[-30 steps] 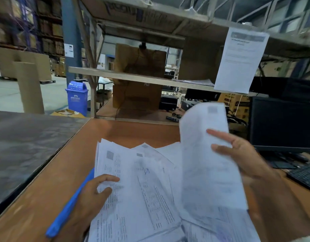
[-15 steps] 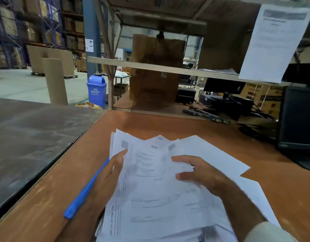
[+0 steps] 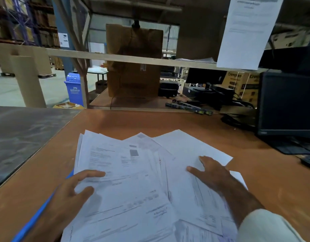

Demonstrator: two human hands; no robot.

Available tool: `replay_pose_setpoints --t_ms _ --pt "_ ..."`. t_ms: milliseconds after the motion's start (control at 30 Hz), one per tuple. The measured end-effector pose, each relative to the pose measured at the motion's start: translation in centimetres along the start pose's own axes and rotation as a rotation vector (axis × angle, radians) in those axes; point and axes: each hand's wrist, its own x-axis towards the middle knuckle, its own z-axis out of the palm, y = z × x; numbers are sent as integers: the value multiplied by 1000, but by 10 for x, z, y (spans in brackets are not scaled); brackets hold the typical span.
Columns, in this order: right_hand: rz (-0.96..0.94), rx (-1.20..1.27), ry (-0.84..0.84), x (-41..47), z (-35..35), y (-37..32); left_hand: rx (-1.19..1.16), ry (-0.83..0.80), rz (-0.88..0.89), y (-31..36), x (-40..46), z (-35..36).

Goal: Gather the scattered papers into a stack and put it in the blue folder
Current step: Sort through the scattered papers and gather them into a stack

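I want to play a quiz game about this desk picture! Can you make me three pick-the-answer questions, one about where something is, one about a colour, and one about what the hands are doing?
1. Where does the blue folder show?
A. Under the papers' left edge
B. On the shelf
C. On the keyboard

2. What colour is the bin on the floor?
A. Red
B. Blue
C. Green

3. How are the left hand and right hand placed?
A. Both lifting one sheet
B. Both resting flat on the papers
C. Both in the air

Answers:
1 A, its blue edge sticks out beside the left hand.
2 B, it stands blue past the table.
3 B, the fingers lie spread on the sheets.
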Motion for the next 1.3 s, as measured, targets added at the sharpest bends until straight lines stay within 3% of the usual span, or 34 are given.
replay_pose_setpoints --t_ms 200,267,333,400,500,567,633,800,967,1133,1233,1300 --pt "-127 -413 278 -8 -8 -33 55 -32 -35 -7 2 -5" --pt "-99 -385 346 -18 -20 -40 51 -48 -31 -7 3 -3" --pt "-53 -112 375 -31 -47 -42 46 -34 -35 -7 3 -2" --pt "-26 393 343 -46 -77 -36 38 -24 -15 -2 1 -1" --pt "54 1131 107 -68 -104 -8 48 -24 -13 -1 2 -2" --pt "-2 1263 19 -80 -109 17 54 -9 -17 0 1 -3" --pt "0 1198 -4 -87 -103 34 53 -7 -10 4 1 -3" --pt "56 728 -31 -106 -65 55 39 -23 8 7 -1 -3" --pt "27 832 -202 -121 -57 61 75 -2 -11 7 -1 2" --pt "-87 598 -415 -119 -71 54 48 -11 -22 8 -3 2" --pt "-120 591 -409 -110 -82 54 19 -9 -7 10 -3 0" --pt "-193 668 -299 -110 -95 55 27 -11 -13 8 -2 0"
